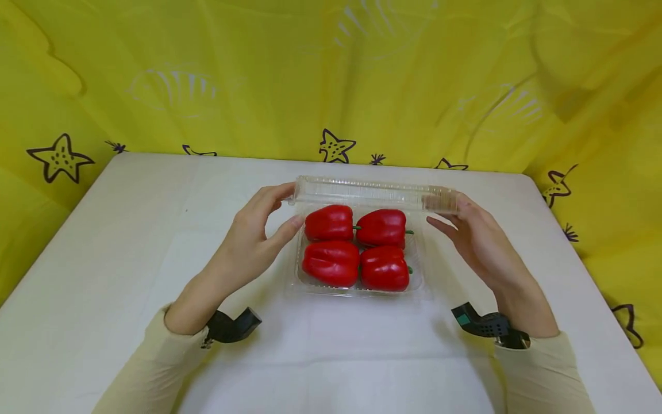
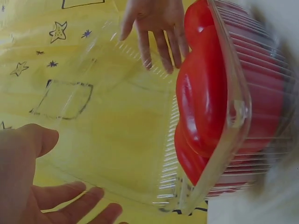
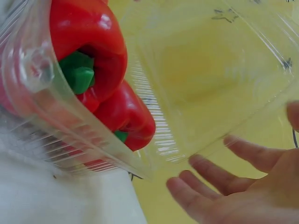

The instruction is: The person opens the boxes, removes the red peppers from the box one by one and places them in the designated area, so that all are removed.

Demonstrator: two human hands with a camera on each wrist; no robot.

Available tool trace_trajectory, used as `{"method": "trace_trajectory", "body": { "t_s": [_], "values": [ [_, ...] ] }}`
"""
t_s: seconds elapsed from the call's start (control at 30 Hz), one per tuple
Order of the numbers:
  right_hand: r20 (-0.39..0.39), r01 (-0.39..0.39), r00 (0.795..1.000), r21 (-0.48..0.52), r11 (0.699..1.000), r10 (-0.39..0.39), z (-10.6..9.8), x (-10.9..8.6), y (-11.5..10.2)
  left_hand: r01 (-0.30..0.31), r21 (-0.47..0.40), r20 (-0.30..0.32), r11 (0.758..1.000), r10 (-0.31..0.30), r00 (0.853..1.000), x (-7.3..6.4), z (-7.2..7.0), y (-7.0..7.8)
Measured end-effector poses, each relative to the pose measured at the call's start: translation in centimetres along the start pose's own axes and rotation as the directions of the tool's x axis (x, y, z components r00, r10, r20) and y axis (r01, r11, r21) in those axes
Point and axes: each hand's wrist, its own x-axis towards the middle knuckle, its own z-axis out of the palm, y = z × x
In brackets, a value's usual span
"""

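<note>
A clear plastic clamshell box (image 1: pixel 357 292) lies on the table with its hinged lid (image 1: pixel 362 192) raised along the far side. Several red bell peppers (image 1: pixel 331 263) with green stems sit in its base in two rows. My left hand (image 1: pixel 253 233) is at the lid's left end, fingers extended and the thumb apart, near a pepper. At the lid's right end is my right hand (image 1: pixel 478 238), its fingers partly seen through the plastic. In the right wrist view, fingertips (image 3: pixel 198 161) lie along the lid's edge; the fingers are loosely extended, not curled round it.
A white-covered table (image 1: pixel 129 241) spreads around the box. Yellow cloth (image 1: pixel 279 75) printed with dark stars hangs behind and at both sides. Each wrist wears a black camera mount (image 1: pixel 233 326).
</note>
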Motion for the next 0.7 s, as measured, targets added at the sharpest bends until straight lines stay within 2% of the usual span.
{"method": "trace_trajectory", "body": {
  "t_s": [0.17, 0.3, 0.47, 0.6, 0.7],
  "values": [
    [-0.050, 0.046, 0.998, 0.090, 0.995, -0.042, 0.0, 0.5, 0.6, 0.029, -0.062, -0.012, 0.998, -0.029, 0.999, 0.9, 0.2, -1.2],
    [-0.059, 0.059, 0.997, 0.117, 0.991, -0.052, -0.1, 0.9, 1.2, 0.102, -0.161, 0.044, 0.982, -0.096, 0.994, 1.8, 0.4, -2.5],
    [-0.071, 0.005, 0.998, 0.081, 0.997, 0.000, 0.0, 1.5, 1.9, 0.200, -0.281, 0.137, 0.939, -0.167, 0.976, 2.4, 0.7, -4.2],
    [-0.035, -0.069, 0.997, 0.033, 0.997, 0.070, 0.0, 1.7, 2.0, 0.244, -0.384, 0.193, 0.890, -0.181, 0.964, 2.5, 0.8, -5.0],
    [0.002, -0.100, 0.995, 0.027, 0.995, 0.100, 0.0, 1.6, 1.9, 0.253, -0.463, 0.205, 0.850, -0.175, 0.963, 2.5, 0.9, -5.2]
  ]
}}
